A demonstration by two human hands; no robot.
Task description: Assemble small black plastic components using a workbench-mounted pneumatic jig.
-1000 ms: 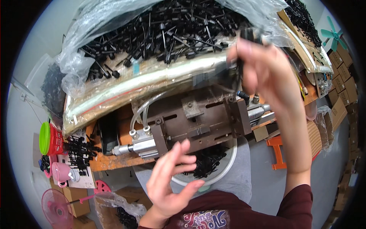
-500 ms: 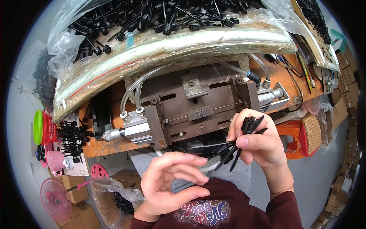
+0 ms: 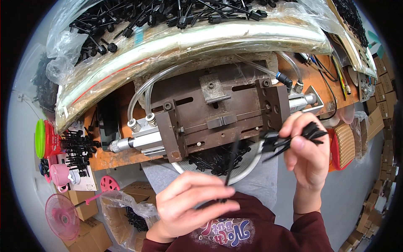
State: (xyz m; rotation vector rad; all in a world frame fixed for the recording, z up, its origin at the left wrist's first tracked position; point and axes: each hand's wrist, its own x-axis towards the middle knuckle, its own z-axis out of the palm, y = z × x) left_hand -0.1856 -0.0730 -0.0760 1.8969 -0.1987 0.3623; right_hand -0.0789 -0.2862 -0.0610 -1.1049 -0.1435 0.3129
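Observation:
My right hand [image 3: 310, 157] is closed around a small bunch of black plastic stems [image 3: 312, 132], some with ribbed heads, right of the brown metal fixture [image 3: 168, 92]. Lower and to the left, my left hand [image 3: 184, 203] pinches one thin black stem [image 3: 230, 168] that points upward; motion smears it, and its lower end is hidden by the fingers. Between and beyond the hands, a white round basket [image 3: 248, 175] holds many similar black parts [image 3: 214, 161], partly under the fixture's front edge.
Clear air hoses [image 3: 136, 103] run to silver cylinders [image 3: 147, 143] at the fixture's sides. Behind it, a plastic-wrapped rim [image 3: 189, 44] fronts a heap of black parts [image 3: 180, 17]. A pink fan [image 3: 62, 216] and cardboard boxes [image 3: 94, 235] stand lower left.
My right hand has moved right with its bunch, away from my left hand. The left fingers, earlier apart, have closed on a single stem. The basket is now more exposed.

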